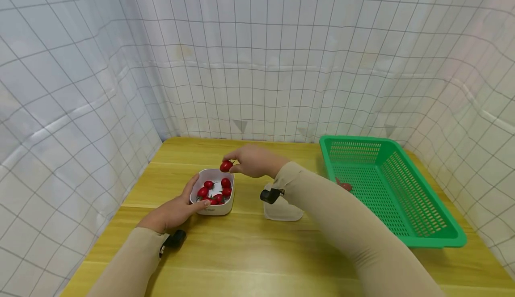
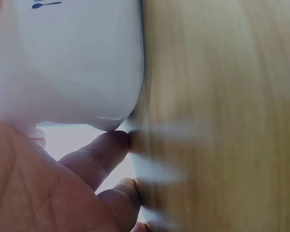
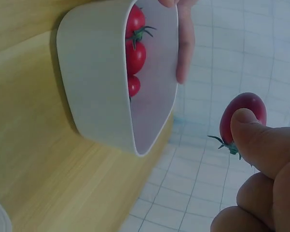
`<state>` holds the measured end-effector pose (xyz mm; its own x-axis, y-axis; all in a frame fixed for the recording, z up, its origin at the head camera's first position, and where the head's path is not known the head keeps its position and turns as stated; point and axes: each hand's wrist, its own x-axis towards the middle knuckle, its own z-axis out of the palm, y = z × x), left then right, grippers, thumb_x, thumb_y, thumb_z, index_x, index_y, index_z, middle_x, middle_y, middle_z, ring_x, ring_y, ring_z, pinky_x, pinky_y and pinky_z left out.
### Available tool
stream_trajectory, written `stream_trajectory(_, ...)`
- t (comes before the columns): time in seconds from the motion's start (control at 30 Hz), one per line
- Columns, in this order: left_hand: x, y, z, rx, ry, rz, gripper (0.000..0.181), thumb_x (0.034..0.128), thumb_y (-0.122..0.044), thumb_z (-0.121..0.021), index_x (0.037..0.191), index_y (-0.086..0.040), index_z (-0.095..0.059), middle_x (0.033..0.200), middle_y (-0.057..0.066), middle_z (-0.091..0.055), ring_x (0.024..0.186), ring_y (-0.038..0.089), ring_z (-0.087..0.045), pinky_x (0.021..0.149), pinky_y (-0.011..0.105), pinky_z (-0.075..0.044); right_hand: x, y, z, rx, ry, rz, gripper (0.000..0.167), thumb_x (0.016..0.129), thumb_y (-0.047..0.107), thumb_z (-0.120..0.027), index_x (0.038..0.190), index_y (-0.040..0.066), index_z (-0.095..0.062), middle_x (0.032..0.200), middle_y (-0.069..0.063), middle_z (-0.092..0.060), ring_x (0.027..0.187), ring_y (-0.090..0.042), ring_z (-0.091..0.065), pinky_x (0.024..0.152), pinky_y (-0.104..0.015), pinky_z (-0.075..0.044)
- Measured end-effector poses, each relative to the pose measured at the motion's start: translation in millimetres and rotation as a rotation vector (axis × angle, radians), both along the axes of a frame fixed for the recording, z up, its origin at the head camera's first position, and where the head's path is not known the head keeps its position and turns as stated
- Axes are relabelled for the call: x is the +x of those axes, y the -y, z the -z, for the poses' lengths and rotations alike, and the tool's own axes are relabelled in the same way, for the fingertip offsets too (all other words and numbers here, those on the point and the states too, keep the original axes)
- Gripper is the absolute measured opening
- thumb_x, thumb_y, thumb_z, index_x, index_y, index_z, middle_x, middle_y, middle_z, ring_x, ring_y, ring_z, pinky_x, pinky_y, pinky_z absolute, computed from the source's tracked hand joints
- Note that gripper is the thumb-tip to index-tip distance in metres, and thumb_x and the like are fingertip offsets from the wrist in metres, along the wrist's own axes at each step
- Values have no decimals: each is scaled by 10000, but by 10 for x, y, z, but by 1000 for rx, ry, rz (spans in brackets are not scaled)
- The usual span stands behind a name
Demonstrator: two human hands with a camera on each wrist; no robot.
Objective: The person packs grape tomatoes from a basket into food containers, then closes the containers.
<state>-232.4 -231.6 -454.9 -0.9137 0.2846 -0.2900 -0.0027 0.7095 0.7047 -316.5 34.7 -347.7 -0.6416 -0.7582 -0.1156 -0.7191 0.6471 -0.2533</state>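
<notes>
Between thumb and fingers, my right hand pinches a cherry tomato above the back right corner of a white container. In the right wrist view the pinched tomato shows its green stalk. Several more cherry tomatoes with green stalks lie inside the container. My left hand holds the container at its left side, the thumb over the front rim. In the left wrist view its fingers lie by the container's wall, which bears a small spoon mark.
A pale, translucent lid lies on the wooden table, partly under my right wrist. At the right stands a green perforated basket, with a small reddish thing at its left wall. White checked curtains surround the table.
</notes>
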Motion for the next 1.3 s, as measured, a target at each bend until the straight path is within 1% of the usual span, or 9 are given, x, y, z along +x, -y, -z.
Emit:
stream_trajectory(0.1, 2, -2, -9, -6, -3, 5, 1070, 995, -686, -552, 1687, -267, 148, 1741, 278, -118, 1553, 570, -234, 1201, 743, -262, 51, 111, 35, 12, -20, -9, 370, 1078, 323, -619, 1435, 229, -655, 1341, 37, -720, 1183, -147, -677, 1063, -342, -534)
stream_trajectory(0.23, 12, 1, -18, -1, -3, 6, 1054, 1006, -667, -553, 1688, -269, 145, 1737, 284, -129, 1549, 569, -245, 1200, 737, -269, 87, 220, 104, 14, -30, -26, 397, 1077, 319, -622, 1458, 208, -643, 1350, 32, -720, 1206, -140, -672, 1073, -326, -532)
stream_trajectory(0.37, 21, 1, -25, -10, -5, 6, 1053, 1008, -665, -553, 1687, -271, 148, 1732, 290, -142, 1541, 571, -264, 1194, 734, -283, 126, 285, 129, 10, 5, -15, 406, 1070, 302, -636, 1462, 197, -642, 1312, 32, -735, 1122, -108, -667, 1026, -291, -542)
stream_trajectory(0.5, 25, -5, -30, -17, -9, 6, 1059, 1005, -673, -551, 1686, -267, 152, 1729, 292, -151, 1535, 570, -279, 1188, 732, -295, 151, 312, 140, -4, 31, -5, 424, 1062, 282, -651, 1472, 174, -636, 1308, 26, -738, 1070, -85, -656, 998, -256, -540)
stream_trajectory(0.7, 28, -7, -35, -14, -4, 3, 1062, 1000, -681, -554, 1687, -273, 147, 1727, 294, -156, 1534, 570, -281, 1186, 734, -295, 163, 329, 163, -13, 34, -6, 420, 1059, 272, -657, 1464, 162, -643, 1281, 26, -745, 1011, -74, -643, 962, -235, -538)
stream_trajectory(1.0, 24, 3, -27, -11, -11, 5, 1053, 1009, -664, -554, 1687, -271, 149, 1732, 286, -146, 1537, 564, -280, 1192, 730, -289, 177, 366, 182, 4, 16, -10, 431, 1058, 298, -659, 1469, 168, -639, 1309, 18, -738, 1057, -69, -657, 1006, -253, -537)
stream_trajectory(1.3, 26, 6, -29, -7, -14, 7, 1058, 1003, -670, -557, 1687, -277, 148, 1732, 281, -154, 1532, 561, -295, 1189, 726, -299, 176, 375, 190, -6, 36, -9, 430, 1046, 287, -679, 1459, 170, -648, 1266, 30, -750, 1022, -65, -653, 957, -232, -541)
